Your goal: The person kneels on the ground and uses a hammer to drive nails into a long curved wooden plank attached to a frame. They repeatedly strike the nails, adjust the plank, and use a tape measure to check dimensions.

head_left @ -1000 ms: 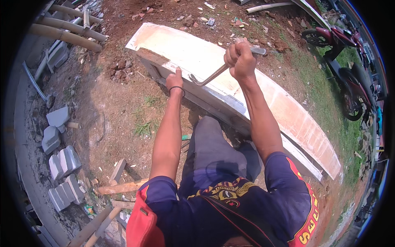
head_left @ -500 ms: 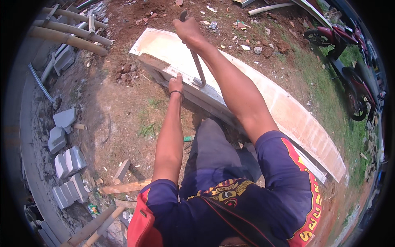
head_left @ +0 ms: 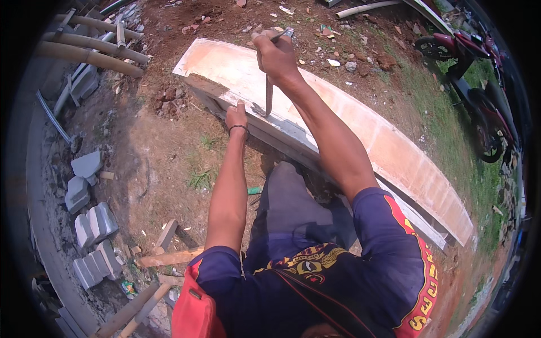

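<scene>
While right grip (head_left: pixel 276 57) clenches dark metal bar (head_left: pixel 269 97) — left grip (head_left: pixel 236 117) grasps long panel (head_left: pixel 394 151) — whitish, orange-stained, one edge curved

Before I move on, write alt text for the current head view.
The right hand grips a metal bar with its lower end at the near edge of a long, pale, curved panel, which the left hand holds. Grey blocks lie to the left; a motorbike stands at right.

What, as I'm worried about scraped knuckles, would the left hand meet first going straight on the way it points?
Most likely the long pale board: the left hand is right at its near edge. Whether it would slide over the top or butt against the side is unclear from this view.
</scene>
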A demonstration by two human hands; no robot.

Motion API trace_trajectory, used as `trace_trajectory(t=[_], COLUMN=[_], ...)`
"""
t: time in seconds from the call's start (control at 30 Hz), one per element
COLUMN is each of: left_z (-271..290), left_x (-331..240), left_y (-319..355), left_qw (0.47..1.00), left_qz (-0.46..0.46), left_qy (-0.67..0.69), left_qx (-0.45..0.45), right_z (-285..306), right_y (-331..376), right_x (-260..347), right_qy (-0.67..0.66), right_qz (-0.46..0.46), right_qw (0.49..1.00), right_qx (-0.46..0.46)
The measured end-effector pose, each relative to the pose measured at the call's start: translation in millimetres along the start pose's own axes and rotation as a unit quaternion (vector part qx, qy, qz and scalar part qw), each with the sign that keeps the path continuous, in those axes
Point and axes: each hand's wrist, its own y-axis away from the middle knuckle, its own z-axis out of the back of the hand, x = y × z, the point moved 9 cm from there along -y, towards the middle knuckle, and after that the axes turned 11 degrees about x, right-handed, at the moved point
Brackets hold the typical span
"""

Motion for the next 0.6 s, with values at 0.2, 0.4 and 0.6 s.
trace_trajectory(t=[0.2,0.4,0.6], left_z=[11.4,6.4,12.9], left_x=[-40.1,-79.7,-98.4], left_y=[38.0,54.6,51.0], left_qw=[0.991,0.919,0.888], left_qz=[-0.055,-0.349,-0.436], left_qy=[-0.118,-0.141,-0.140], left_qx=[0.002,0.114,0.030], right_z=[19.0,52.5,83.6], right_y=[49.2,89.2,107.2], right_x=[8.1,13.6,9.7], right_qy=[-0.156,-0.231,-0.293], right_qz=[-0.031,0.023,0.032], right_qw=[0.987,0.973,0.955], right_qx=[0.015,0.009,0.013])
